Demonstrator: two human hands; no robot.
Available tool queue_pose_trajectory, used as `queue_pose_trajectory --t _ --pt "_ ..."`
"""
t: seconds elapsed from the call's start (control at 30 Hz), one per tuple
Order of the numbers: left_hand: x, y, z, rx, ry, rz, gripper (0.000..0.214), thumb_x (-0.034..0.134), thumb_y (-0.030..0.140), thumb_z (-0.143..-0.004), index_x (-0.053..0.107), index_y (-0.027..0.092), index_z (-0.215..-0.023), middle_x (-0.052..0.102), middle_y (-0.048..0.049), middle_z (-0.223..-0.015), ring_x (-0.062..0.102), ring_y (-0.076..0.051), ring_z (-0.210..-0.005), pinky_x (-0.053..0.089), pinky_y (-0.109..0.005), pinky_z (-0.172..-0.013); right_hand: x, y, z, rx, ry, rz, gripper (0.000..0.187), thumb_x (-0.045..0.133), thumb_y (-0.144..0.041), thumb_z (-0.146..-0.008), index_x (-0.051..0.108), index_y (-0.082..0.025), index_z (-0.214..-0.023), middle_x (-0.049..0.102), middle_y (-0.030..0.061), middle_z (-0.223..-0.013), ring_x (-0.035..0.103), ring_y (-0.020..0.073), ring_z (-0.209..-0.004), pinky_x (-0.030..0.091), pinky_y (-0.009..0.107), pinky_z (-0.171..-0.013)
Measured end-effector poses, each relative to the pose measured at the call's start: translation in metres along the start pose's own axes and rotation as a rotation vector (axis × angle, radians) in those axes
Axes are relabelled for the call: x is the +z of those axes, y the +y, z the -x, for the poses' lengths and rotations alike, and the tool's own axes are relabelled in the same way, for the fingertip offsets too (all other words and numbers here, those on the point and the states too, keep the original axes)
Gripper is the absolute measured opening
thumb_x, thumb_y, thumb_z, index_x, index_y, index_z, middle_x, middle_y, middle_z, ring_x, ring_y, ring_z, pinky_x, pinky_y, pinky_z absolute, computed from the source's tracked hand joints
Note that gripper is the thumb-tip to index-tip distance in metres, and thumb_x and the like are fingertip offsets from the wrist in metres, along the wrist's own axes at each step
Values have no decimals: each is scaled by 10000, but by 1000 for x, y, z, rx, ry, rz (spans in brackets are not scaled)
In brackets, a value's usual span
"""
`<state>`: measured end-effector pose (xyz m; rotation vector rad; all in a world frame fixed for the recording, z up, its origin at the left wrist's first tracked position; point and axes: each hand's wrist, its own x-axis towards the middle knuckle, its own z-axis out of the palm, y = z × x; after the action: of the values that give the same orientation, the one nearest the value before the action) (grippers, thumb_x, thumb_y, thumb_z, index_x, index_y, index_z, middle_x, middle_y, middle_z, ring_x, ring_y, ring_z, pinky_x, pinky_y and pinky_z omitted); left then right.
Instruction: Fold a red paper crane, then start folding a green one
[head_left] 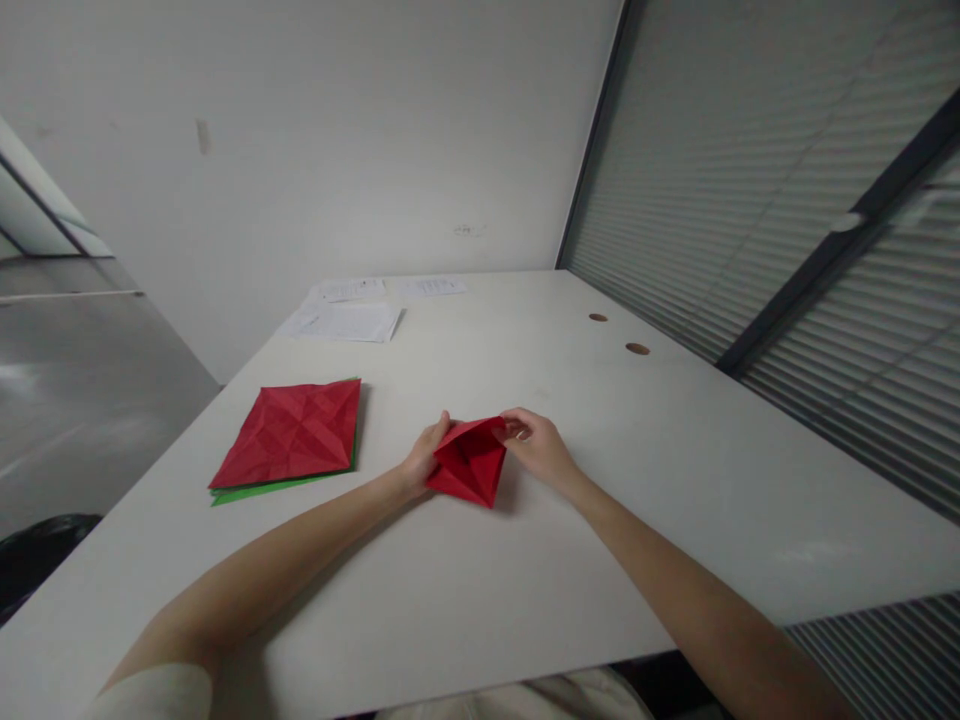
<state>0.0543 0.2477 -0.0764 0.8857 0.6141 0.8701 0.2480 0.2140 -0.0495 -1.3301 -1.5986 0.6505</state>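
Observation:
A piece of folded red paper (466, 468) is held between my two hands just above the white table, its upper layers parted into a pocket that faces me. My left hand (429, 452) grips its left side, thumb up along the edge and the other fingers mostly hidden behind the paper. At the upper right corner, my right hand (536, 440) pinches the edge between thumb and fingers. To the left lies a creased red sheet (300, 430), flat on top of green paper (262, 490) that sticks out along its near and right edges.
Printed white papers (349, 322) lie at the far left of the white table (525, 590). Two round cable holes (637, 349) sit near its right side. A white wall (375, 130) stands behind, and a window with blinds (735, 180) borders the right.

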Motion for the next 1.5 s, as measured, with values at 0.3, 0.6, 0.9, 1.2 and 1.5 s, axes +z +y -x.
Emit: queue_pose_trajectory --t 0.3,0.6,0.9,1.2,1.5 --pt "5 -5 -2 64 43 -184 679 544 693 -804 674 71 -1045 696 -172 -1021 652 -255 -881 493 -334 -762 1 0 1 53 -76 -78 159 619 -332 -716 520 -207 -705 562 -34 -601 516 130 -553 395 243 -517" --pt "-6 0 -5 325 130 -855 514 681 461 -775 620 165 -1191 607 -127 -1145 613 -207 -885 504 -347 -784 -12 31 -13 100 -34 -15 157 620 -319 -688 515 -203 -683 569 -15 -650 535 140 -604 424 258 -551" --pt "-7 4 -7 401 274 -1011 166 566 174 -740 685 141 -850 647 -34 -758 570 -151 -681 459 -269 -640 5 29 -5 114 -156 -135 216 614 -325 -678 428 -215 -664 448 -58 -608 445 116 -559 342 237 -510" --pt "6 7 0 363 186 -934 344 477 77 -682 673 121 -962 698 -29 -802 585 -146 -691 451 -246 -642 15 23 2 85 -193 -143 263 620 -357 -729 409 -217 -657 416 -66 -584 388 109 -548 306 248 -522" --pt "-4 0 -7 382 219 -830 149 563 283 -793 599 145 -837 629 -35 -798 580 -163 -725 471 -288 -685 11 13 2 98 -281 -321 386 556 -575 -818 516 -198 -749 506 -33 -645 482 124 -601 394 262 -573"
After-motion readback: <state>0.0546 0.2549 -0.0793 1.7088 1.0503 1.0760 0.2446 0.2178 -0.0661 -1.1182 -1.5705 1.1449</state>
